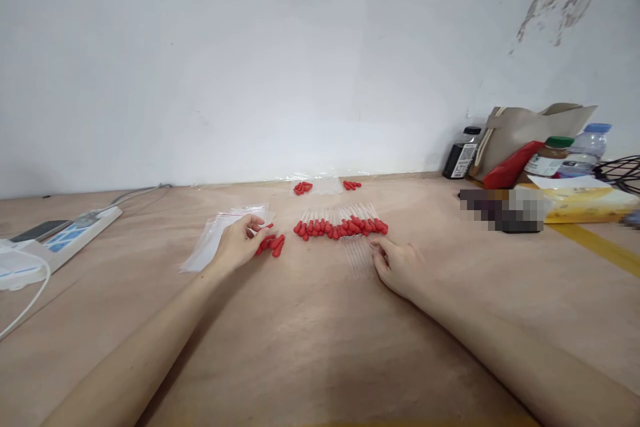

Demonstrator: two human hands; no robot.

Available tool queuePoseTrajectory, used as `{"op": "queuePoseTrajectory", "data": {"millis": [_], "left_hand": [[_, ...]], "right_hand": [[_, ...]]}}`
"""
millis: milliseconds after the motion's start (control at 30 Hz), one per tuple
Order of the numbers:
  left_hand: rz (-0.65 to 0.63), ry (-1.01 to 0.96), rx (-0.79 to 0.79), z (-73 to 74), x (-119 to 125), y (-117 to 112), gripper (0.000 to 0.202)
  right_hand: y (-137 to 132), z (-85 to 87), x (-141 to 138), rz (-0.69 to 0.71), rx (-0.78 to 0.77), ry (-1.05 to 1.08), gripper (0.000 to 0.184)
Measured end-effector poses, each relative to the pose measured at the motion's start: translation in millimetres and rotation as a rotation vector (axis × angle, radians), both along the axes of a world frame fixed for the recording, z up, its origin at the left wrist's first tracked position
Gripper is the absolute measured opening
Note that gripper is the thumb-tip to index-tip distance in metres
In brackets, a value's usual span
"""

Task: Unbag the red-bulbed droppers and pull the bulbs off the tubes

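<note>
The bare left hand (pixel 239 243) hides some small red bulb-shaped pieces (pixel 278 245) from me. I can't tell whether the bare right hand (pixel 400 267) pinches one of the thin clear tubes (pixel 356 257). Far right, pixelation blurs dark objects (pixel 520 215); the black wire item (pixel 623 173) leaves my view.

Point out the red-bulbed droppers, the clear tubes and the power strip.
Red-bulbed droppers (pixel 335 232), head view: a bulb mid-row.
Clear tubes (pixel 356 256), head view: middle of the group.
Power strip (pixel 71 237), head view: its blue socket face.

prob workrm: tbl (pixel 300 340), droppers (pixel 333 229), pwr strip (pixel 83 235)
</note>
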State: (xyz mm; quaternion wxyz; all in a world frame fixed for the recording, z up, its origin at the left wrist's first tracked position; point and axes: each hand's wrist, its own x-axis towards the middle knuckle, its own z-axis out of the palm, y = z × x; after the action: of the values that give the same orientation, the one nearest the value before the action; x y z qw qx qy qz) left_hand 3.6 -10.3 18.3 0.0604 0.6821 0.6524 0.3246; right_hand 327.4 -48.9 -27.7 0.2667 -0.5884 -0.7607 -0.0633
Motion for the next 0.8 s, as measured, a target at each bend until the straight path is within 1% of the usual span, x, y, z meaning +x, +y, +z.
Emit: {"op": "queuePoseTrajectory", "data": {"millis": [267,500,567,667,733,800], "left_hand": [[-0.054,0.170,0.017,-2.6,10.4,-5.9,0.025],[-0.070,0.171,0.031,-2.7,13.4,-8.0,0.024],[-0.059,0.175,0.070,-2.6,13.7,-8.2,0.023],[-0.049,0.208,0.204,-1.9,16.6,-9.4,0.021],[-0.084,0.237,0.280,-0.9,22.0,-11.3,0.019],[-0.150,0.262,0.306,0.5,31.1,-13.7,0.017]], "right_hand": [[-4.3,6.0,-7.6,0.029,-0.063,0.018,0.029],[-5.3,7.0,-9.8,0.023,-0.125,0.008,0.033],[-4.6,7.0,-9.6,0.023,-0.140,0.020,0.033],[-2.3,6.4,-7.1,0.036,-0.133,0.084,0.031],[-0.8,5.7,-4.3,0.048,-0.116,0.142,0.031],[0.1,5.3,-1.9,0.046,-0.110,0.188,0.031]]}}
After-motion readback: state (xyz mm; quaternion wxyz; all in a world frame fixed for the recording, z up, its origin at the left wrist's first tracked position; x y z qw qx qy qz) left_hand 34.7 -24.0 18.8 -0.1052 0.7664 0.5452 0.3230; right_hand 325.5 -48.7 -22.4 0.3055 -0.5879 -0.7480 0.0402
